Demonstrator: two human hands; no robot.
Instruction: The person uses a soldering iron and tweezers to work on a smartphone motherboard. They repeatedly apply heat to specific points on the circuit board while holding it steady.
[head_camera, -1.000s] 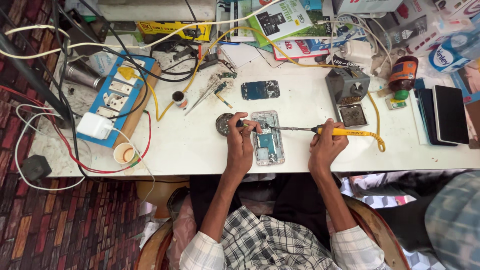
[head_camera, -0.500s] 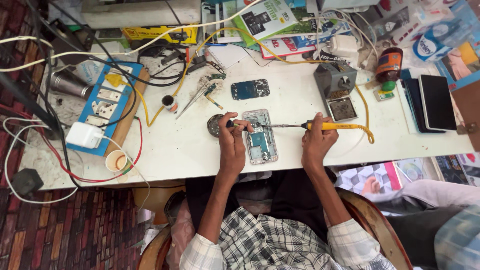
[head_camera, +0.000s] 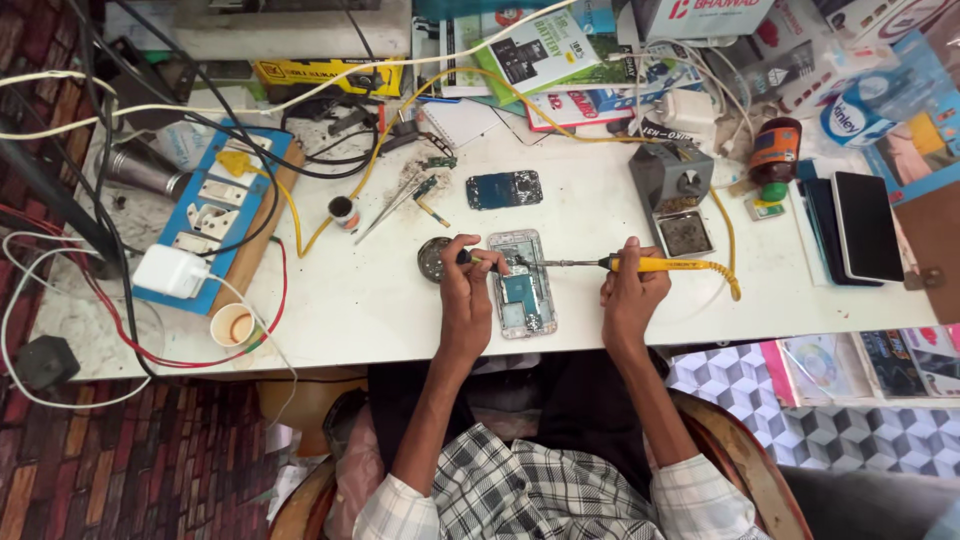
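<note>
White tabletop (head_camera: 400, 310): my right hand (head_camera: 628, 298) grips the soldering iron (head_camera: 620, 264); left hand (head_camera: 468, 285), closed on a thin tool, should keep the opened phone (head_camera: 522, 290) steady.

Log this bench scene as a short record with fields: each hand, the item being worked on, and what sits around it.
left hand: pinches a small dark tool at the top edge of the opened phone
right hand: grips the yellow-handled soldering iron, tip on the phone's top end
phone: lies flat on the white table, back off, insides showing
near left hand: small round tin
further back: second phone part, tweezers
right of iron: grey iron stand
left edge: blue socket board, paper cup
</note>
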